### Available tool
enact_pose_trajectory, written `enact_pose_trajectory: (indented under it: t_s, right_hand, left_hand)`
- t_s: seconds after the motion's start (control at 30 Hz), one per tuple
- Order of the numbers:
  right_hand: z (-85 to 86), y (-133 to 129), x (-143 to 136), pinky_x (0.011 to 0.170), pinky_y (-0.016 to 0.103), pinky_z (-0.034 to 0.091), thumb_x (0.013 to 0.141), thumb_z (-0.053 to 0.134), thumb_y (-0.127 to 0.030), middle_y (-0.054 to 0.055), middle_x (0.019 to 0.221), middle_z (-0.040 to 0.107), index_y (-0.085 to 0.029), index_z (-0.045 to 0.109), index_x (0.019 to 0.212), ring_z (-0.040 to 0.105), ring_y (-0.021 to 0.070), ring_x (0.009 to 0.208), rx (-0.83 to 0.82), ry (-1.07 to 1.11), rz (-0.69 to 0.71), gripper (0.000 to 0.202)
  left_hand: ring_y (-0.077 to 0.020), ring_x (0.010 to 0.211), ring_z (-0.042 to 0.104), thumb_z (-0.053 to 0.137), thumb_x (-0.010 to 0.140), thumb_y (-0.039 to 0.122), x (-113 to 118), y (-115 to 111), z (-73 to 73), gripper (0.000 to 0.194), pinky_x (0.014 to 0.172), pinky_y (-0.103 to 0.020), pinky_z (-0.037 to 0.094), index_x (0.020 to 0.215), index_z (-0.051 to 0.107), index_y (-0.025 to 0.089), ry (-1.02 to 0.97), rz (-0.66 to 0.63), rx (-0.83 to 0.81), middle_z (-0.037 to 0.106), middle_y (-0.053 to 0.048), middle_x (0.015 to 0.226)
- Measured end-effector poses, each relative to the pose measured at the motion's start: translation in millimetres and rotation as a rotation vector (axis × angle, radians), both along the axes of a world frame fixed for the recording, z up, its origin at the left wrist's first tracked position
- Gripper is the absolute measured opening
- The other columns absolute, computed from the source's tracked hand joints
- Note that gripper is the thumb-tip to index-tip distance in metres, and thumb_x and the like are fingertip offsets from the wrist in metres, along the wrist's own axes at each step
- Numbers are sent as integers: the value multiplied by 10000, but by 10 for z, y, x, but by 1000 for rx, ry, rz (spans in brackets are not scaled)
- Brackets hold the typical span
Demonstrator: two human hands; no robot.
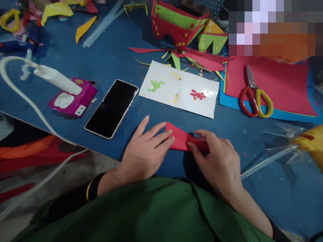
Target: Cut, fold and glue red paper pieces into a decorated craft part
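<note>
A folded piece of red paper lies on the blue table just in front of my body. My left hand is spread out, its fingertips resting on the left end of the paper. At the right end, my right hand pinches the paper between thumb and fingers, which cover that end. Just beyond it lies a white card with small cut squares of green, yellow and red paper on it. A black-screened phone lies to the left of the card.
Scissors with red and yellow handles rest on stacked coloured sheets. A purple power socket with a white plug and cable sits left. Red-green paper shapes stand at the back. A blue glue gun lies far left.
</note>
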State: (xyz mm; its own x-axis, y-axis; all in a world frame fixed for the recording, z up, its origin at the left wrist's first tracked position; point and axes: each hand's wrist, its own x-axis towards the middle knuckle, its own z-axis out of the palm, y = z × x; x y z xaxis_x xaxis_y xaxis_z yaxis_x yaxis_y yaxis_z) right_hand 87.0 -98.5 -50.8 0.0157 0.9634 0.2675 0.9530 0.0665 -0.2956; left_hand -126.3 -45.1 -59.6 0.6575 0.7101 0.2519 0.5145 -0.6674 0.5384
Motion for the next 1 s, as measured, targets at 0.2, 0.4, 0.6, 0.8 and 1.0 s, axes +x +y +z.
enact_pose_trajectory:
  t_s: [0.2,0.4,0.6,0.8,1.0]
  right_hand:
    - [-7,6,-6,733,340,467,957,559,-332,57,810,763,-189,662,1080,692,215,730,-23,-5,-42,215]
    - [-12,-10,17,769,369,440,936,611,-351,79,819,763,-165,668,1101,681,239,732,-48,-45,-76,255]
    - [0,-72,99,802,384,402,903,669,-334,56,817,757,-170,663,1100,685,258,771,-95,-30,-143,257]
    - [-5,-149,184,803,387,364,931,621,-296,47,808,747,-170,652,1087,690,268,784,-112,-80,-185,203]
    - [-10,-182,197,793,382,352,953,570,-261,66,842,758,-170,649,1086,685,274,810,-89,-114,-210,179]
  left_hand:
    - [-394,1384,495,551,978,474,-76,-67,15,411,1198,-716,82,1316,659,266,191,-92,146,647,-94,1402]
    - [-398,1421,435,406,990,620,-109,-117,56,594,1201,-706,63,1390,600,225,406,-129,301,580,-122,1476]
    - [-400,1403,448,399,978,654,-111,-136,69,628,1185,-719,96,1444,550,262,411,-137,295,550,-128,1503]
    - [-397,1378,475,398,974,664,-105,-135,65,625,1186,-718,114,1412,583,258,400,-135,318,566,-137,1483]
    - [-398,1396,458,392,981,657,-112,-132,45,643,1165,-742,143,1454,533,246,442,-145,373,533,-164,1508]
